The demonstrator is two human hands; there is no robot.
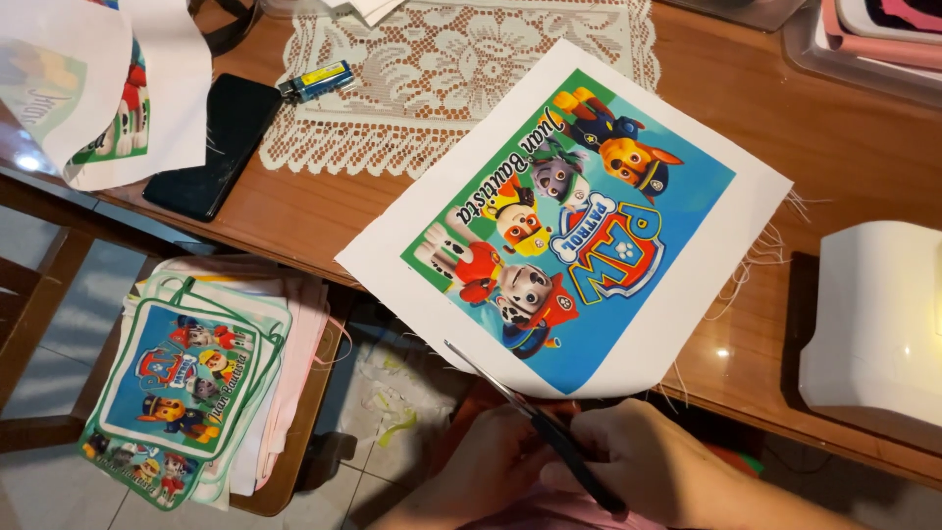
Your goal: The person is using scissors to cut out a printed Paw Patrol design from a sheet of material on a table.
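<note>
Scissors in right hand

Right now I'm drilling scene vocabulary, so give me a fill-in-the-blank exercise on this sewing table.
1. The hands hold black-handled ____ at the printed fabric sheet.
2. The lace mat is coloured ____.
3. The dark phone lies ____ of the lace mat.
4. More printed pieces are stacked on a wooden ____.

Missing: scissors; white; left; chair
</note>
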